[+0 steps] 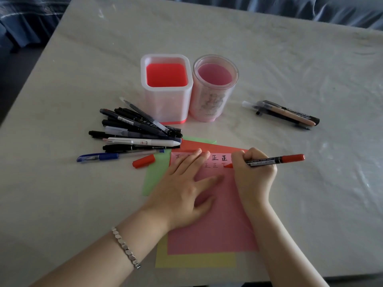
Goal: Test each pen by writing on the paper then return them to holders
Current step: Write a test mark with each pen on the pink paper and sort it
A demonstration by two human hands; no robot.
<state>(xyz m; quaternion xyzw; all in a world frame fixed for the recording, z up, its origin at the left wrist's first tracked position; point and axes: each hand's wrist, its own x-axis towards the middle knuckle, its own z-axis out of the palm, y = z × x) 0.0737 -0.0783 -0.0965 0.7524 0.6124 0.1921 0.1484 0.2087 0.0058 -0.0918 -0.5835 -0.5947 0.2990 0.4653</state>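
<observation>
- We hold the red marker (pixel 273 159) in our right hand (pixel 253 172), fingers closed around its barrel, the tip down on the pink paper (pixel 213 224) at the second row of written marks.
- Our left hand (pixel 182 183) lies flat and spread on the same sheet, pinning it; it grips nothing.
- The pink sheet sits near the table's near edge, stacked over a yellow sheet (pixel 194 262), a green sheet (pixel 155 172) and a red sheet (pixel 199 146), which peek out around it.
- The marker's red cap (pixel 143 160) lies loose on the table (pixel 62 204), just left of the papers and just beside a blue pen (pixel 99 157).
- The pile of pens (pixel 136 129) lies left of the papers, its far end against the square holder (pixel 165 90); the round holder (pixel 214 88) stands touching it on the right. Both holders look empty.
- A smaller group of pens (pixel 284 114) lies well apart towards the right edge.
- Risks, as we judge them: the stacked sheets could slide on one another if the left hand lifts mid-stroke, smearing the mark; marker ink may bleed through to the sheets below; our left fingers lie over the first row and could smudge it if it is wet.
- The cap could be forgotten, or roll off under the pen pile, and the marker would go back uncapped.
- Reaching for the holders across the pile could scatter pens; the holders are light-looking and could tip.
- Open room: the right side of the table and the far half behind the holders are bare; the left is crowded.
</observation>
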